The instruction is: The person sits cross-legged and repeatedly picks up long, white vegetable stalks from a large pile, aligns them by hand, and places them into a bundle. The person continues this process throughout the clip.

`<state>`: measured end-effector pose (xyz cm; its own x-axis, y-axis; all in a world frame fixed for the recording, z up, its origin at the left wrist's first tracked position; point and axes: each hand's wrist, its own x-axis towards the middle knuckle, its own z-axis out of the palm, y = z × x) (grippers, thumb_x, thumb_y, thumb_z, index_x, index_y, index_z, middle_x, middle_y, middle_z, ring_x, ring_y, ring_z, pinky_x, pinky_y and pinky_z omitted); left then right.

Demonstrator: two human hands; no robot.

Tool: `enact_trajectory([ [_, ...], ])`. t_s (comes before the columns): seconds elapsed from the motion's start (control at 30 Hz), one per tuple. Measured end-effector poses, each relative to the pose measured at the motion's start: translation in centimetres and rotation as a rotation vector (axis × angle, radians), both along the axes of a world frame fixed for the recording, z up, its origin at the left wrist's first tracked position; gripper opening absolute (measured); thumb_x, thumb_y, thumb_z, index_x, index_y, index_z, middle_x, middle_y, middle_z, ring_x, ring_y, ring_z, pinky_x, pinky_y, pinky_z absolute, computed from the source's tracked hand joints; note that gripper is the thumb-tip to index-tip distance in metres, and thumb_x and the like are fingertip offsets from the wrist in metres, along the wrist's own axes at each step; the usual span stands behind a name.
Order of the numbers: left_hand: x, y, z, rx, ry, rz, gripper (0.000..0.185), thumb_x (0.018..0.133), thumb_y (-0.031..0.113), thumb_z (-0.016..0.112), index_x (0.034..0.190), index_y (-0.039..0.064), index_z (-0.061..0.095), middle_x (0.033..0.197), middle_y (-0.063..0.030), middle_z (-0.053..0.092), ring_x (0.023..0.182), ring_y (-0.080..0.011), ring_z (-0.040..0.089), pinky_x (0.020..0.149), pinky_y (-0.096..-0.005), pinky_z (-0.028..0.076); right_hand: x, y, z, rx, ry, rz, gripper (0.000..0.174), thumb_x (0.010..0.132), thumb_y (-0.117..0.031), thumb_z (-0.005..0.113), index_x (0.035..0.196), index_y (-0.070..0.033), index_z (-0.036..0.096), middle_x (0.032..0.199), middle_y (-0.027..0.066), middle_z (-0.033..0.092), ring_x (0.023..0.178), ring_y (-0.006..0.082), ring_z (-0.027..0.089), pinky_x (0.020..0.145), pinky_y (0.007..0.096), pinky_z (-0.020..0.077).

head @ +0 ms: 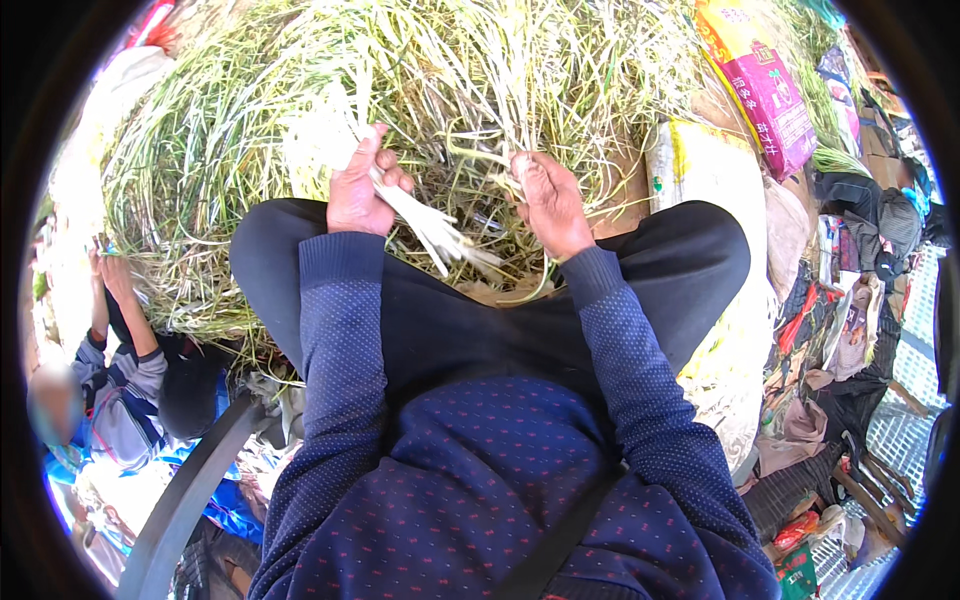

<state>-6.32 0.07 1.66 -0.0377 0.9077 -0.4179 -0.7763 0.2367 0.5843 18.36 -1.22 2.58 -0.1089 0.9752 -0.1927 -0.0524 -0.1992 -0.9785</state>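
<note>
My left hand [362,187] is closed around a small bunch of pale stems [420,217], apparently chives or a similar leafy allium. Their white ends point down and right, between my knees, and are slightly blurred. Above the fist the bunch is washed out by glare. Level with it on the right, my right hand [551,199] pinches some loose thin leaves [480,154]; a curved strand hangs below the fingers. Beyond both hands spreads a large heap of long green and yellowed leaves [420,67], reaching in between my bent legs.
A white sack [720,172] lies by my right knee, with a magenta and yellow printed bag [769,90] beyond it. One person [120,405] handles leaves at left; another person [892,202] sits far right. Cloths and sacks [802,427] clutter the right side.
</note>
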Motion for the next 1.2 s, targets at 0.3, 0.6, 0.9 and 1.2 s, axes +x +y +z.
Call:
enact_trajectory([
  [0.3,2.3,-0.8,0.0,-0.163,0.320,-0.066,0.024,0.091,0.016,0.073,0.108,0.000,0.069,0.089,-0.0087,0.070,0.053,-0.0097,0.048,0.050,-0.0294,0.046,-4.4,1.5,0.1,-0.099,0.145,-0.035,0.010,0.097,-0.006,0.061,0.104,-0.003,0.067,0.085,-0.0010,0.064,0.058,0.0042,0.053,0.051,0.0193,0.0439],
  [0.6,2.9,-0.5,0.3,-0.157,0.413,-0.051,0.022,0.091,0.014,0.072,0.105,-0.002,0.068,0.090,-0.0123,0.071,0.053,-0.0124,0.050,0.048,-0.0294,0.045,-6.3,0.9,-0.6,0.016,0.158,0.071,0.025,0.087,0.010,0.065,0.109,-0.001,0.066,0.097,0.0005,0.064,0.091,0.0081,0.058,0.080,0.0247,0.0512],
  [0.9,0.2,0.0,2.1,-0.099,0.378,0.229,0.019,0.088,0.002,0.069,0.106,-0.002,0.063,0.094,-0.0167,0.072,0.053,-0.0131,0.046,0.050,-0.0301,0.045,-1.4,-0.9,-0.4,-0.172,-0.152,0.442,0.015,0.087,-0.007,0.057,0.093,-0.001,0.070,0.072,-0.0027,0.058,0.059,0.0038,0.046,0.052,0.0217,0.0384],
  [1.2,-2.4,0.5,3.5,-0.060,0.324,0.359,0.019,0.084,-0.002,0.071,0.102,-0.004,0.064,0.092,-0.0182,0.071,0.053,-0.0145,0.047,0.049,-0.0303,0.044,6.0,-2.3,-3.4,-0.103,-1.102,0.381,0.023,0.089,-0.017,0.062,0.106,-0.003,0.069,0.093,0.0234,0.065,0.091,0.0383,0.065,0.082,0.0469,0.0513],
])
